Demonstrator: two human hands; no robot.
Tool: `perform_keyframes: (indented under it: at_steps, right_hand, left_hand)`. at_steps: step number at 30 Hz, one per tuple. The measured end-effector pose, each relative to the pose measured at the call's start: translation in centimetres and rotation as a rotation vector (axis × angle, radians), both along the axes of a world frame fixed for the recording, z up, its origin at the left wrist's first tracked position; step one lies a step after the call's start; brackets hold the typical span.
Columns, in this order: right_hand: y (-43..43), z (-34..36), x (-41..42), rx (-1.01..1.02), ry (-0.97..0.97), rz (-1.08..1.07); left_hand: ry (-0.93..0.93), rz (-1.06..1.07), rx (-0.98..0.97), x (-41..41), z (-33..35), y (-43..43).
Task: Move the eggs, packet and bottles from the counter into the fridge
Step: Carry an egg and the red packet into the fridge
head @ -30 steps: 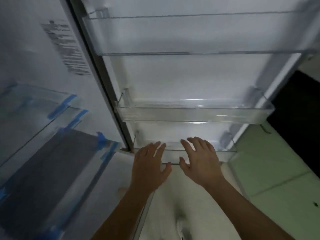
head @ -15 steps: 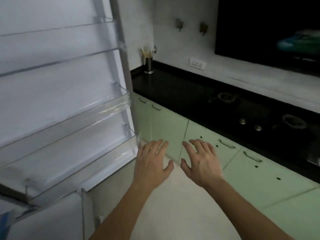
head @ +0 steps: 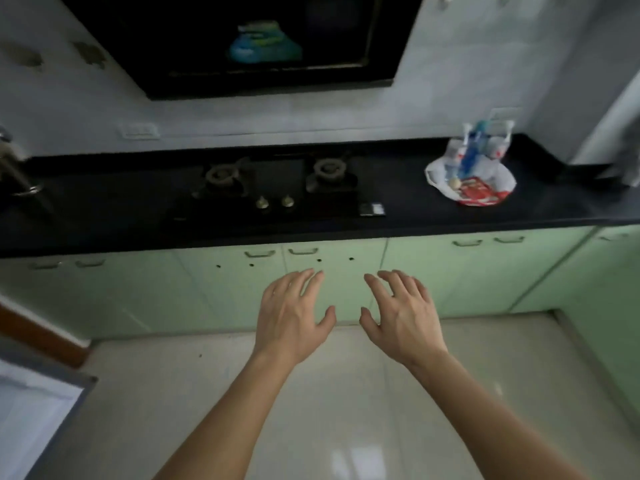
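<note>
On the right part of the black counter point(head: 408, 206) lies a white plastic bag point(head: 502, 176). On it stand several bottles point(head: 475, 147) with white caps, one of them blue. A red packet point(head: 479, 194) lies at the bag's front, and one pale egg point(head: 454, 183) sits left of it. My left hand point(head: 292, 315) and my right hand point(head: 403, 315) hover side by side, palms down and fingers spread, in front of the green cabinets. Both hold nothing and are far below and left of the bag. A corner of the fridge door point(head: 38, 407) shows at the lower left.
A two-burner gas stove point(head: 273, 185) sits mid-counter, with a small dark box point(head: 371, 209) at its right. A black-framed window point(head: 242, 43) is above. Green cabinet doors point(head: 467, 271) run below the counter and turn along the right wall. The floor point(head: 346, 393) is pale tile.
The view has swung right, from the open fridge door's shelves to the counter with stove and bag. Both hands stay open and empty in front of me.
</note>
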State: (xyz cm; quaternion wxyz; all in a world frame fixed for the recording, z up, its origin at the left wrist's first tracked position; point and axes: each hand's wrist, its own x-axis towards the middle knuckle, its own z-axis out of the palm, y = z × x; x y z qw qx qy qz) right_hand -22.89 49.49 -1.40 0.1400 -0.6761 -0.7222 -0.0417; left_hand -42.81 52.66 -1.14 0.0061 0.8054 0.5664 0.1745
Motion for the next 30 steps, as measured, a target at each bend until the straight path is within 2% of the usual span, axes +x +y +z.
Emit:
perform_keyframes:
  at_steps: [8,16,23,30]
  right_hand:
    - [-5.6,-1.1,14.0,0.01,0.024,-0.277]
    - [-6.5,-1.8,21.3,0.014,0.084,-0.441]
    - [-2.5,-2.2,26.2,-0.009,0.069,-0.483]
    - [7.1,-2.1,31.2,-0.015,0.035,-0.495]
  left_hand:
    - [0.033,-0.22,-0.043,14.9,-0.7,-0.7]
    - [0.087,-0.333,-0.04,22.5,-1.4,0.7]
    - [0.083,-0.382,-0.042,28.1,-2.0,6.2]
    - [0.049,-0.421,-0.013,33.5,-2.6,15.8]
